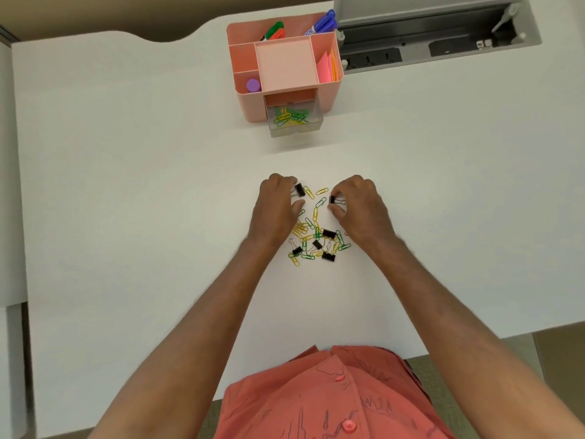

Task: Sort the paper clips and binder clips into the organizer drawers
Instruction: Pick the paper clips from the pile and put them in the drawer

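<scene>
A loose pile of yellow and green paper clips (311, 231) mixed with several black binder clips (328, 233) lies on the white desk in front of me. My left hand (277, 205) pinches a black binder clip (299, 189) at the pile's far left. My right hand (361, 205) pinches another black binder clip (333, 199) at the far right. Further back stands a pink organizer (286, 63); its clear drawer (296, 126) is pulled open and holds green and yellow paper clips.
The organizer's top compartments hold markers (273, 30), pens (324, 23), pink sticky notes (329, 66) and a purple cap (253, 85). A grey open cable tray (437, 36) sits at the desk's back right. The desk's front edge runs near my red shirt.
</scene>
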Motion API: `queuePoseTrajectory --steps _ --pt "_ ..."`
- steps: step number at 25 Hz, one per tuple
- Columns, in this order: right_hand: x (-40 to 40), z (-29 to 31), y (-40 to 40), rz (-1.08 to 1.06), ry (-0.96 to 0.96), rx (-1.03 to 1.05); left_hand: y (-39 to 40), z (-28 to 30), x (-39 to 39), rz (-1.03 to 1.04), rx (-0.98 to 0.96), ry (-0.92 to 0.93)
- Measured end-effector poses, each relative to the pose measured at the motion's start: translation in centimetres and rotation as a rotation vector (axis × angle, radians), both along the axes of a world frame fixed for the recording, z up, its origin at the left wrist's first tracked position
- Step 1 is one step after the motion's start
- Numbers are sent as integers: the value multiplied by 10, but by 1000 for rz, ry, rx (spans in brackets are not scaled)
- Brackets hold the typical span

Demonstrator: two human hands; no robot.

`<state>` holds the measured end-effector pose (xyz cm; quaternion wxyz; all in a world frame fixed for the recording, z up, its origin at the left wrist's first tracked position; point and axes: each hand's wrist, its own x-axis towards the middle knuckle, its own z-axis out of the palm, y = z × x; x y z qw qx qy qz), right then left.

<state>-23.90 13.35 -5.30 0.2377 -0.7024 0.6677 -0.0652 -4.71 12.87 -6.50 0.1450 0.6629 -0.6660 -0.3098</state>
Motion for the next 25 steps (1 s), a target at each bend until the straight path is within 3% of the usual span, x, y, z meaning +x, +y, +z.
queuePoseTrajectory --steps 5,9,12,17,22,25 --pt "-10 7 -19 -61 -131 48 -5 -3 -1 17 -25 -2" --pt "-8 1 -36 -110 -87 12 -12 -3 5 101 -58 68" --pt "-6 -7 -39 -130 -74 -10 -24 -3 14 136 -45 17" --pt "-8 -5 -26 -201 -228 -39 -25 -3 14 156 -17 39" --pt "-6 8 34 -22 -269 -63 27 -2 13 153 -62 158" --pt "-2 3 59 154 -167 13 54 -8 14 79 -32 113"
